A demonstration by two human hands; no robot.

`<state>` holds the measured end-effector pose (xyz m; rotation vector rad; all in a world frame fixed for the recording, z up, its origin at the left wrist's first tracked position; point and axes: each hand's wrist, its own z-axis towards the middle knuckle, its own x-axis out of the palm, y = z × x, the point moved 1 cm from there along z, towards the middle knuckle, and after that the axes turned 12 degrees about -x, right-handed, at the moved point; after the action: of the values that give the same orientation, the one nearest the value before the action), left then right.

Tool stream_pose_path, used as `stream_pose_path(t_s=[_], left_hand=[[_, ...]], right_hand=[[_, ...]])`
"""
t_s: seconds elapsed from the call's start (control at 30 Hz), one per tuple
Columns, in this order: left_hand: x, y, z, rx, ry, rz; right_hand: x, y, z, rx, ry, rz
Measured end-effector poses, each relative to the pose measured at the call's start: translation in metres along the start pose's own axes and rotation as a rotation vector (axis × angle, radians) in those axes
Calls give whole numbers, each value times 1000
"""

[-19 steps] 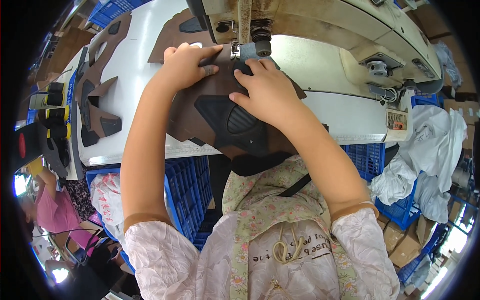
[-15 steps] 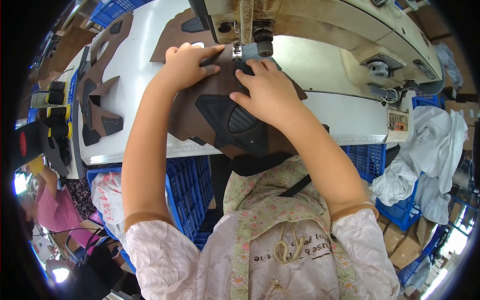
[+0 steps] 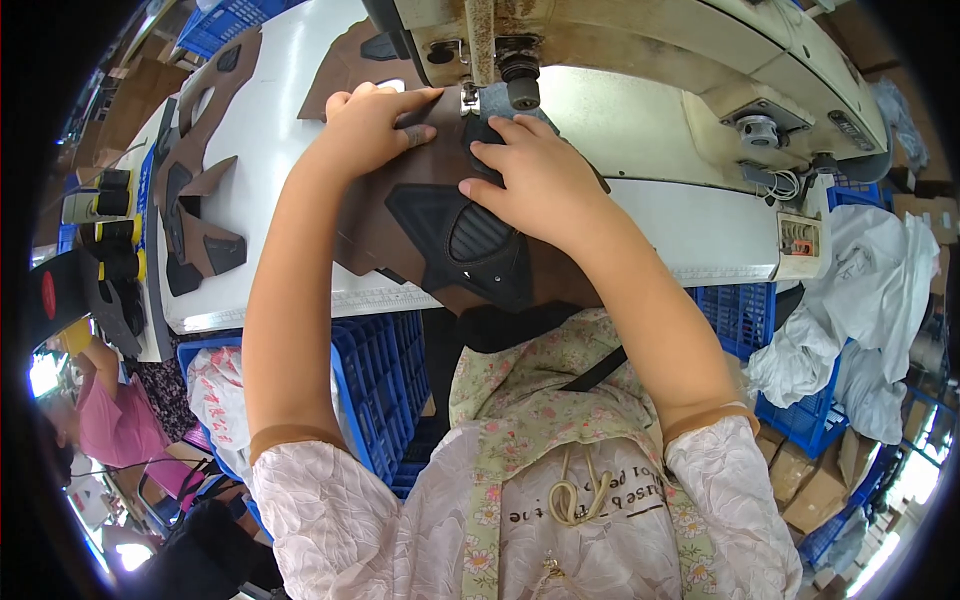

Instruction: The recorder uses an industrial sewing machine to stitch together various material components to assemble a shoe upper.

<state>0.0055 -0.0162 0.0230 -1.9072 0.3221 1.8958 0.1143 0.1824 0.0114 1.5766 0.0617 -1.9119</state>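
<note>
A brown leather-like panel [image 3: 380,220] lies on the white sewing table under the sewing machine's presser foot [image 3: 469,97]. A black padded patch [image 3: 482,232] with ribbed stitching sits on the panel. My left hand [image 3: 372,128] rests on the panel left of the foot, index finger stretched toward it and a grey wrap around the thumb. Just right of the foot, my right hand [image 3: 530,170] lies with fingers spread, its tips on a smaller black patch [image 3: 482,142]. A grey-blue piece [image 3: 497,100] shows behind those fingertips. The needle tip is too small to make out.
The machine's arm [image 3: 640,50] spans the top right. More brown panels with black patches [image 3: 205,245] lie at the left, near thread spools [image 3: 115,235]. Blue crates [image 3: 375,380] stand below the table edge. White cloth [image 3: 850,290] hangs at right; a person in pink [image 3: 115,420] sits at left.
The view has shifted slightly. Both hands keep nearly the same places on the panel beside the presser foot; any movement of the panel is too slight to tell.
</note>
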Motion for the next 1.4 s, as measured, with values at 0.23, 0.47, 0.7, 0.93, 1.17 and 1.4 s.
stream_pose_path(t_s=[0.23, 0.47, 0.7, 0.93, 1.17, 1.4], left_hand=[[-10, -7, 0, -49, 51, 73], [-38, 10, -29, 73, 226, -88], [-51, 2, -38, 213, 230, -123], [-40, 8, -45, 227, 181, -112], [-44, -5, -47, 294, 96, 226], [-34, -12, -51, 314, -20, 229]], right_hand=[[-3, -6, 0, 2, 44, 8], [-14, 11, -8, -25, 94, -73], [-1, 5, -17, -120, -145, -124], [0, 3, -18, -78, -101, -124], [0, 0, -19, -117, -110, -173], [-9, -13, -15, -157, -90, -198]])
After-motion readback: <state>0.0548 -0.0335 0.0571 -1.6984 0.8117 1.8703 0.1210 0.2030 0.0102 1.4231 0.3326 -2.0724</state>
